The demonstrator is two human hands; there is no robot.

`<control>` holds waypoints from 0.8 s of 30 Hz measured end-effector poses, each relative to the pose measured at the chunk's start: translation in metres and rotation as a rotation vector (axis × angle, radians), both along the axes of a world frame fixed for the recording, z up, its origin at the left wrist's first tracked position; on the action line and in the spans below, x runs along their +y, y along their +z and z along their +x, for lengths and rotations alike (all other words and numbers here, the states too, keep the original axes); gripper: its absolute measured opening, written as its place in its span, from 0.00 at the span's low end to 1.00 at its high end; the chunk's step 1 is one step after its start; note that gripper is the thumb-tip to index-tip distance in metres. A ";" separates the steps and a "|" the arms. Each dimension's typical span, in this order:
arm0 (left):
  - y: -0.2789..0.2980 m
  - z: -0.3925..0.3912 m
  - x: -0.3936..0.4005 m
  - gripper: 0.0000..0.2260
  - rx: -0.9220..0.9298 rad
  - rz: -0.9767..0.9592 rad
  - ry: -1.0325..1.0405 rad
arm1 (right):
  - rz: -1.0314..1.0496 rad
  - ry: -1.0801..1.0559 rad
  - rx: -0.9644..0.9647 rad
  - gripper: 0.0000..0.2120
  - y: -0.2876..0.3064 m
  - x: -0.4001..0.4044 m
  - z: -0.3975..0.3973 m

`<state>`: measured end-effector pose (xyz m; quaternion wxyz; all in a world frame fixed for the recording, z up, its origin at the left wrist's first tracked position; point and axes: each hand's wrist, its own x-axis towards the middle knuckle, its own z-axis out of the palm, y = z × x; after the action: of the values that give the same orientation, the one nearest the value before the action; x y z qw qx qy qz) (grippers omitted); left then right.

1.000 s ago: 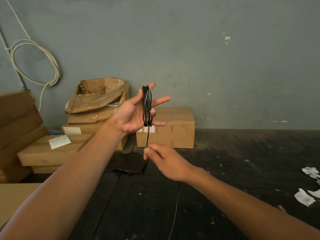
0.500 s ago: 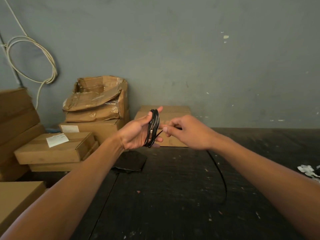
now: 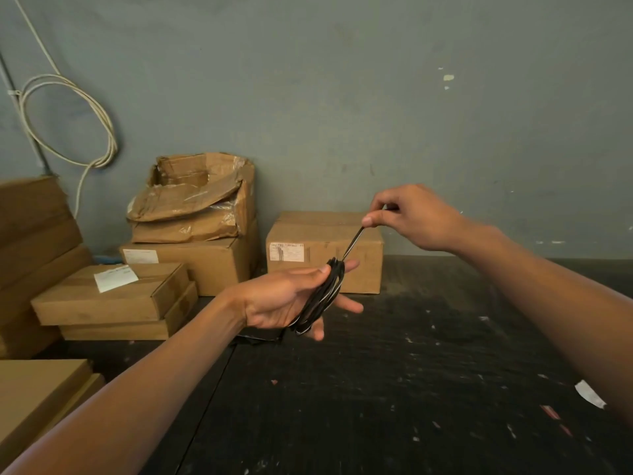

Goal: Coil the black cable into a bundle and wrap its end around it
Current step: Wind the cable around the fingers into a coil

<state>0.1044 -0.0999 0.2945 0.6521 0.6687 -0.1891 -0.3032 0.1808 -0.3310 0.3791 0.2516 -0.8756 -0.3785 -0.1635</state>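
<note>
The black cable [image 3: 325, 296] is wound in several loops around the fingers of my left hand [image 3: 284, 299], which is held palm up over the dark table, fingers spread. A short taut strand runs from the top of the coil up and to the right. My right hand [image 3: 411, 217] pinches that strand between thumb and forefinger, above and to the right of the coil. I see no loose cable beyond my right hand.
A dark table [image 3: 376, 389] with paper scraps [image 3: 589, 394] on the right lies below my hands. Cardboard boxes [image 3: 323, 252] stand along the wall behind; more boxes [image 3: 113, 296] are stacked on the left. A white cable loop [image 3: 68, 121] hangs on the wall.
My right hand has moved from beside the coil up and to the right, pulling the strand taut. My left hand has tilted from upright to palm up and dropped lower.
</note>
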 end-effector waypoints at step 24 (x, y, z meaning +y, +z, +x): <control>0.068 -0.007 -0.017 0.21 -0.155 -0.319 -0.031 | 0.150 0.096 0.406 0.13 -0.134 0.051 -0.040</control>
<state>0.0971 -0.1167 0.3624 0.7286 0.5749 -0.2950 -0.2270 0.1405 -0.2804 0.2447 0.3947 -0.8503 -0.3481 0.0004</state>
